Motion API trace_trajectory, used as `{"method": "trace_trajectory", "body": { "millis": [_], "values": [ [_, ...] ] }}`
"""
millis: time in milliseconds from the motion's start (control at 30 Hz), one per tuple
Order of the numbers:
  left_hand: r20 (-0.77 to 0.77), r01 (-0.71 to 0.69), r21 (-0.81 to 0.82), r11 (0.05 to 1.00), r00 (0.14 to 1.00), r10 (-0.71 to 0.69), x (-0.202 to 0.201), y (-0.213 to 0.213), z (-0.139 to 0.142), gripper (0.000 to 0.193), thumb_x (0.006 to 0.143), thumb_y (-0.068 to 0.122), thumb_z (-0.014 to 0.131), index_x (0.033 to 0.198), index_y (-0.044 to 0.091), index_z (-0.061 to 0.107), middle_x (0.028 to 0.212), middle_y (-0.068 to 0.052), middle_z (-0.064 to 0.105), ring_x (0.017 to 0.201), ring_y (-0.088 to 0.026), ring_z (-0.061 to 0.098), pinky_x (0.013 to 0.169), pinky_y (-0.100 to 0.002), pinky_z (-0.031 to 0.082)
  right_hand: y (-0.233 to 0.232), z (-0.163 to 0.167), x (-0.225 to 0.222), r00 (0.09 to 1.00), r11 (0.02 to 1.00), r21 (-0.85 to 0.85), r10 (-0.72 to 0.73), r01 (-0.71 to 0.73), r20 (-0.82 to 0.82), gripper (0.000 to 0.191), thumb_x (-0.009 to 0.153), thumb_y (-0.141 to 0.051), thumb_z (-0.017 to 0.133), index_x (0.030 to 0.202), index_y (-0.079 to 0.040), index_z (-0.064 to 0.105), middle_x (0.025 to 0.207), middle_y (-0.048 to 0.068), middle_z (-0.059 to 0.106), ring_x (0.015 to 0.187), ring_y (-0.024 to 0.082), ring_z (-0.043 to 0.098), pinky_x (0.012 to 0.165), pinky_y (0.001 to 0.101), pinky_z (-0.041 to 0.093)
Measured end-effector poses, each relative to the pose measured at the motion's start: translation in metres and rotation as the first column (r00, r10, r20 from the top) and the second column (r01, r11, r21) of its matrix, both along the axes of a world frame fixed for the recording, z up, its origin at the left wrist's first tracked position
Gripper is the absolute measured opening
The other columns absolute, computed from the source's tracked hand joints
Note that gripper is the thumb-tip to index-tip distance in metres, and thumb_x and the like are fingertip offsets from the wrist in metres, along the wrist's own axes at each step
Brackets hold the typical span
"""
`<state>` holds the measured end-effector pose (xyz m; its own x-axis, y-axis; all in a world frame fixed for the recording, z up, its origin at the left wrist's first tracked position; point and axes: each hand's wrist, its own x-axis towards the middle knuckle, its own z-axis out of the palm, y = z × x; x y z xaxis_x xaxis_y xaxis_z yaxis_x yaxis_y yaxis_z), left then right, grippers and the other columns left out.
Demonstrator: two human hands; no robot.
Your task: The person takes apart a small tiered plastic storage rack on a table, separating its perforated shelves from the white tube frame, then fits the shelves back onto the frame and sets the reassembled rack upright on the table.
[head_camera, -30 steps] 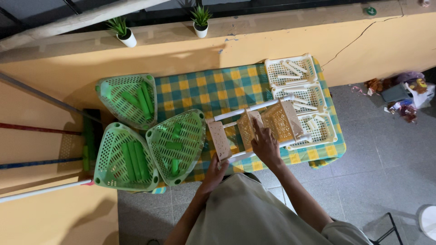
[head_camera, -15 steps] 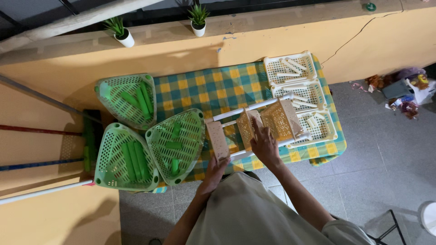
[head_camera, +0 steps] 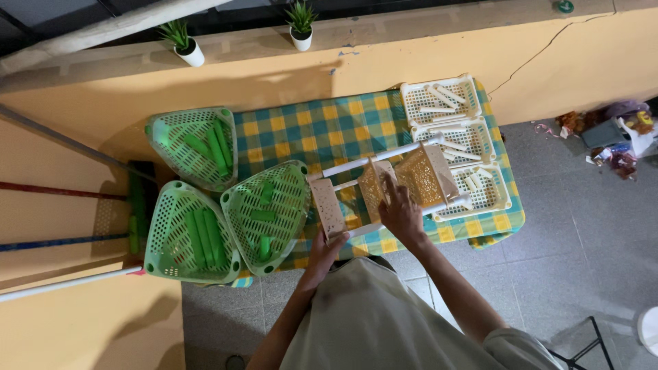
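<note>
Cream plastic shelf rack (head_camera: pixel 384 181), partly assembled with white tubes and perforated trays, lies on its side at the centre of the frame on the checked tablecloth (head_camera: pixel 322 130). The left hand (head_camera: pixel 327 241) grips the rack's near end panel from below. The right hand (head_camera: pixel 399 211) rests spread over a middle tray, fingers pressing it. To the right sit three cream baskets (head_camera: pixel 439 96) holding white tubes. To the left lie three green corner trays (head_camera: pixel 195 147) with green tubes. Two potted plants (head_camera: pixel 300 19) stand on the ledge at the top.
</note>
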<state>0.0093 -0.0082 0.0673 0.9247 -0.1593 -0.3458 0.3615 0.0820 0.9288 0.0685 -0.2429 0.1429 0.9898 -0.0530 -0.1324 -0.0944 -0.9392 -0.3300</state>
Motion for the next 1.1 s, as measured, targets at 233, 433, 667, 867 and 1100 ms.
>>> {"method": "trace_trajectory", "body": {
  "millis": [233, 433, 667, 867, 1100],
  "values": [
    [0.236, 0.07, -0.018, 0.997, 0.97, -0.064, 0.018, -0.01, 0.029, 0.055, 0.089, 0.03, 0.08, 0.128, 0.0, 0.055, 0.118, -0.014, 0.069, 0.112, -0.026, 0.067, 0.097, -0.042, 0.057, -0.031, 0.009, 0.008, 0.996, 0.985, 0.163, -0.063, 0.053, 0.058, 0.061, 0.101, -0.024, 0.054, 0.159, -0.024, 0.038, 0.114, 0.024, 0.067, 0.059, 0.02, 0.069, 0.038, 0.033, 0.058],
    [0.559, 0.154, 0.233, 0.96, 0.787, -0.262, 0.037, -0.007, 0.114, 0.046, 0.094, 0.027, 0.077, 0.129, 0.003, 0.059, 0.127, -0.014, 0.064, 0.122, -0.029, 0.066, 0.107, -0.044, 0.054, -0.077, 0.056, 0.036, 0.971, 0.976, 0.134, -0.144, 0.171, -0.191, 0.059, 0.104, -0.039, 0.057, 0.159, -0.026, 0.043, 0.094, 0.018, 0.079, 0.062, 0.016, 0.069, 0.048, 0.0322, 0.055],
    [0.467, 0.101, 0.703, 0.704, 0.681, -0.564, 0.039, 0.025, 0.184, 0.033, 0.093, 0.031, 0.075, 0.115, 0.007, 0.07, 0.113, -0.012, 0.072, 0.111, -0.034, 0.065, 0.1, -0.045, 0.05, -0.142, 0.063, 0.09, 0.966, 0.838, 0.495, -0.133, 0.229, -0.222, 0.042, 0.091, -0.03, 0.072, 0.132, -0.018, 0.071, 0.113, 0.01, 0.078, 0.097, 0.019, 0.073, 0.084, 0.0347, 0.056],
    [0.47, 0.143, 0.712, 0.687, 0.629, -0.619, 0.018, 0.038, 0.183, 0.031, 0.09, 0.031, 0.078, 0.102, 0.004, 0.068, 0.111, -0.012, 0.071, 0.112, -0.032, 0.066, 0.116, -0.055, 0.036, -0.176, 0.024, 0.139, 0.903, 0.823, 0.548, 0.115, 0.147, -0.414, 0.032, 0.096, -0.023, 0.064, 0.123, -0.014, 0.078, 0.105, 0.007, 0.077, 0.088, 0.019, 0.069, 0.082, 0.0354, 0.055],
    [0.533, 0.074, 0.528, 0.846, 0.747, -0.398, 0.001, 0.018, 0.16, 0.037, 0.09, 0.025, 0.077, 0.115, 0.001, 0.066, 0.106, -0.016, 0.066, 0.103, -0.037, 0.062, 0.095, -0.044, 0.047, -0.159, -0.004, 0.18, 0.709, 0.741, 0.607, 0.262, 0.286, -0.655, 0.041, 0.101, -0.03, 0.053, 0.134, -0.014, 0.07, 0.096, 0.011, 0.067, 0.065, 0.021, 0.062, 0.061, 0.0384, 0.063]
  ]
}}
